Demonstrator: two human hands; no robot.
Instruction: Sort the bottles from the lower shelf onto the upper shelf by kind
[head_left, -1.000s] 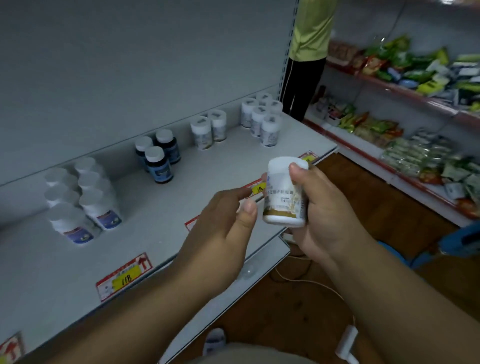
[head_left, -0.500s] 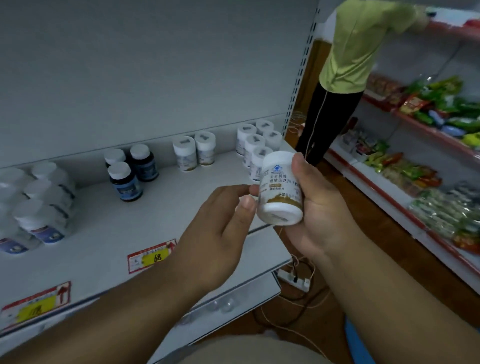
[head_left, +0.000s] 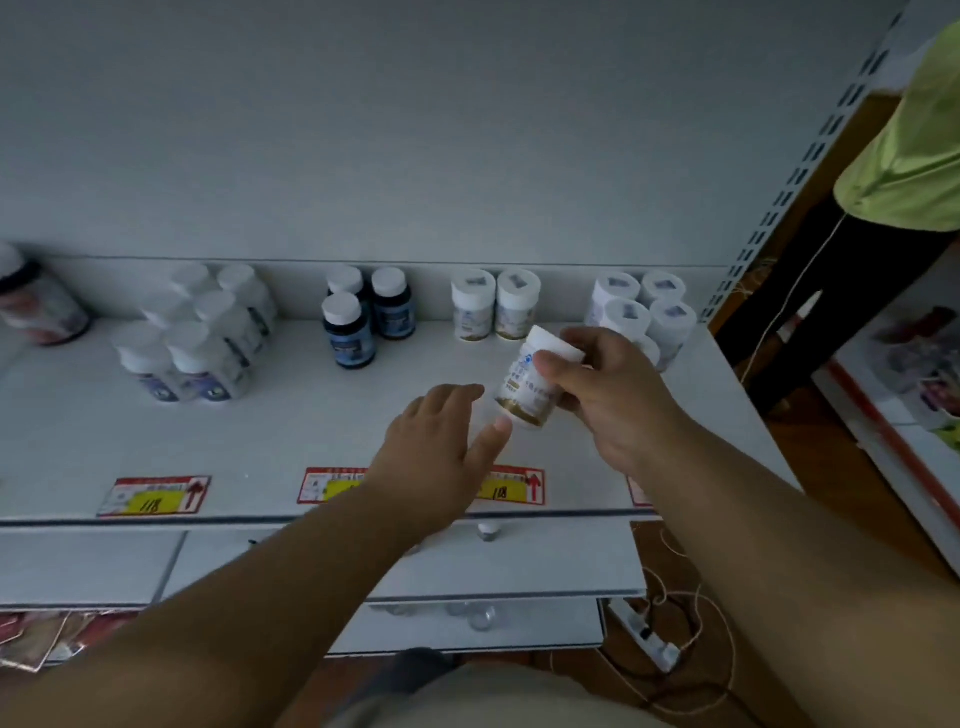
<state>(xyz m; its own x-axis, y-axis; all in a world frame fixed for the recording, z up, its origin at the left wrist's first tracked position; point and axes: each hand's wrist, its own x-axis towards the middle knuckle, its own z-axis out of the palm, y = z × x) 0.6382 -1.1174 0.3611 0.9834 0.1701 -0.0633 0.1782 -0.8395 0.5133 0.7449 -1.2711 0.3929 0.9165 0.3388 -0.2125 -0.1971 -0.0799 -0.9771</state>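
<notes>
My right hand (head_left: 613, 400) grips a white bottle with a gold band (head_left: 527, 387), tilted, above the upper shelf (head_left: 291, 436). My left hand (head_left: 441, 457) hovers open just left of it, thumb near the bottle's base. Two matching gold-band bottles (head_left: 493, 306) stand at the back, just beyond the held one. Left of them stand three dark blue bottles (head_left: 363, 317), and farther left a cluster of white bottles with blue labels (head_left: 202, 332). Several white bottles (head_left: 644, 312) stand at the right end, partly behind my right hand.
Red-and-yellow price tags (head_left: 156, 496) line the shelf's front edge. The lower shelf (head_left: 519, 566) shows a few bottle caps (head_left: 488, 530). A dark bottle (head_left: 36, 306) stands far left. A person in a green shirt (head_left: 909, 156) stands at the right. A power strip and cords (head_left: 654, 634) lie on the floor.
The view has swung to face the shelf squarely. My right hand has carried the gold-band bottle forward over the shelf toward the matching pair. My left hand has opened and come off the bottle.
</notes>
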